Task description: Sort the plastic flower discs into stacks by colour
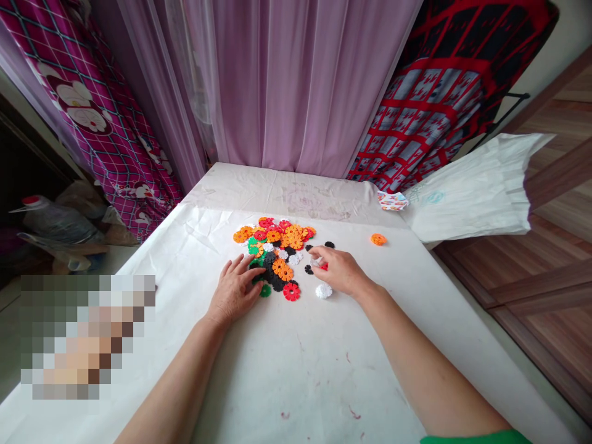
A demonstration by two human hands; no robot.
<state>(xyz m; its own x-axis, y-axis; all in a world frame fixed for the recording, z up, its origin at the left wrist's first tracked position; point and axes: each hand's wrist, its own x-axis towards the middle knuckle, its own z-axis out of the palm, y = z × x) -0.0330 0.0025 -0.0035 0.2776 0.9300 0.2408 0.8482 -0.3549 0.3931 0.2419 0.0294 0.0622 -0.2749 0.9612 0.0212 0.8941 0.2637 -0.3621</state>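
Head view shows a white tablecloth (277, 382), which spreads broadly between the forearms; its side edges are well apart from the left hand (235, 288) and the right hand (341, 270). Along the far edge hangs a mauve curtain (272, 80). Near the far right corner, a white bag (472, 191) stands beside a small patterned packet (391, 200). One orange piece (378, 239) lies apart, to the right. The pile of flower-shaped discs (272, 235) lies between the hands and beyond them. The left hand, with fingers spread, touches its left side. The right hand bends thumb and fingertips near together, over pieces just beside the pile; I cannot tell whether it grips one. Some white discs (324, 291) lie just nearer.
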